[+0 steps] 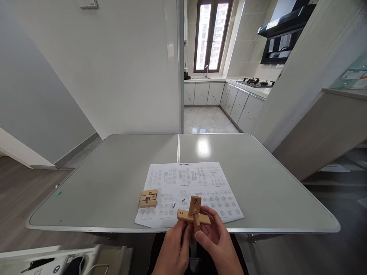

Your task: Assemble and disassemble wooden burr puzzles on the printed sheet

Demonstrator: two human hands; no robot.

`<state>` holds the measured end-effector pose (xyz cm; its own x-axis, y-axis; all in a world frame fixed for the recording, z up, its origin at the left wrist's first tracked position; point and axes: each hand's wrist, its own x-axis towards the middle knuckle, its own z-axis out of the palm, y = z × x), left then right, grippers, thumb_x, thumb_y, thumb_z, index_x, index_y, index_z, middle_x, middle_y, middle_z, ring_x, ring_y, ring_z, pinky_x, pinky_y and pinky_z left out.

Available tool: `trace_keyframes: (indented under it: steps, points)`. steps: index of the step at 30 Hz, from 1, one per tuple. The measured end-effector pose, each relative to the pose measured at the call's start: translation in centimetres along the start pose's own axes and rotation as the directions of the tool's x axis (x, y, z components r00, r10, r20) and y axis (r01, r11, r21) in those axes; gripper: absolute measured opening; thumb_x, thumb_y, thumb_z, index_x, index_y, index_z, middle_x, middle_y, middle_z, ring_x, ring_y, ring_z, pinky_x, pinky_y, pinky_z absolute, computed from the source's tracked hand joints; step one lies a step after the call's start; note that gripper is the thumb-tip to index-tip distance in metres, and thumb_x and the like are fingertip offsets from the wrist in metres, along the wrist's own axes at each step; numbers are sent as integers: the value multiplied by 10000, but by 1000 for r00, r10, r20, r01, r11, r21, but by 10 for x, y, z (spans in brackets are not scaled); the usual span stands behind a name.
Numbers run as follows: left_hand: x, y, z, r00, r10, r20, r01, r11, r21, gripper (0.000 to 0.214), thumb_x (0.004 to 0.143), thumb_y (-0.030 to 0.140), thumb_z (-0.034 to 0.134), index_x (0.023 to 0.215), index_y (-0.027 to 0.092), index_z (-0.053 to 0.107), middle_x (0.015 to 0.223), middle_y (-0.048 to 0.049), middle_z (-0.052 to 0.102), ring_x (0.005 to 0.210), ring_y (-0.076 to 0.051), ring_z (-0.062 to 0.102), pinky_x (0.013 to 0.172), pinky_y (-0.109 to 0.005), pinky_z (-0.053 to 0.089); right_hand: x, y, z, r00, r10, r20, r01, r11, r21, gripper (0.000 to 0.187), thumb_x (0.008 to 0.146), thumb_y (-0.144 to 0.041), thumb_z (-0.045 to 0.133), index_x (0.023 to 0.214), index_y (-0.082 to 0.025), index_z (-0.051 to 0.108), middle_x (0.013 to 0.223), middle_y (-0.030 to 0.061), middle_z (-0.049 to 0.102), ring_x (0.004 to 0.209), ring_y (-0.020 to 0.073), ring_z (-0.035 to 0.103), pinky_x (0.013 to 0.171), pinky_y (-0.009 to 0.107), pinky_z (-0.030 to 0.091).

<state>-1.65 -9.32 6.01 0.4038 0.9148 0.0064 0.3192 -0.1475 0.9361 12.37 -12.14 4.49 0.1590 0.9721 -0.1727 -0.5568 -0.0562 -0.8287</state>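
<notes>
Both my hands hold a cross-shaped wooden puzzle point(195, 206) just over the table's near edge. Its interlocked pieces stick out several ways; one upright bar bears a black 3 and the left bar a 2. My left hand point(175, 244) is closed on it from below left, its fingertips partly hidden. My right hand point(216, 238) grips the right side, with the thumb at the front and fingers behind. Loose notched wooden pieces point(148, 204) lie side by side on the left of a printed instruction sheet point(197, 194), which is covered in small diagrams.
The sheet lies on a grey folding table point(109, 183) with a metal rim and a centre seam. A small green bit point(59, 193) sits near its left edge. A white container point(86, 254) with items in it stands at lower left. Kitchen cabinets point(237, 103) are beyond the doorway.
</notes>
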Motion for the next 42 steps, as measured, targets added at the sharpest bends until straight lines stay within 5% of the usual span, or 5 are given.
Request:
trace_keyframes:
  steps: [6, 19, 29, 36, 42]
  points:
    - [-1, 3, -3, 995, 26, 96, -31, 998, 50, 267, 1046, 350, 430, 1059, 200, 650, 955, -108, 728, 783, -220, 665, 730, -289, 523, -3, 7, -1, 999, -10, -36, 10, 1000, 13, 663, 651, -471, 934, 1205, -270, 629, 1192, 102, 749, 1166, 347, 693, 1030, 470, 549]
    - [-1, -10, 6, 995, -60, 80, 59, 998, 14, 345, 1064, 461, 381, 979, 209, 601, 762, -12, 636, 654, -159, 528, 642, -249, 423, 6, 5, -7, 999, -42, -33, 40, 998, -43, 542, 715, -430, 894, 1163, -287, 624, 1184, 73, 758, 1136, 313, 717, 1002, 442, 574]
    - [34, -50, -24, 999, -15, -48, 32, 935, 354, 310, 1041, 450, 413, 993, 235, 630, 673, 31, 573, 584, -155, 508, 567, -243, 380, 96, -9, -67, 931, -321, -176, 221, 876, -429, 606, 706, -447, 888, 1192, -250, 584, 1362, 113, 670, 1287, 330, 624, 1117, 528, 464]
    - [47, -68, -29, 997, 22, -69, 9, 910, 415, 340, 1040, 447, 398, 962, 232, 650, 668, 23, 591, 585, -159, 525, 594, -249, 395, 141, -20, -107, 869, -413, -274, 98, 686, -721, 641, 671, -534, 853, 1162, -226, 580, 1313, 142, 694, 1270, 350, 626, 1063, 476, 482]
    - [45, -67, -27, 994, 49, -96, -4, 906, 423, 332, 1031, 440, 424, 946, 235, 671, 657, 23, 610, 567, -154, 537, 583, -245, 408, 156, -22, -119, 861, -407, -304, 34, 643, -765, 684, 657, -581, 827, 1185, -213, 594, 1222, 131, 737, 1181, 332, 670, 979, 408, 513]
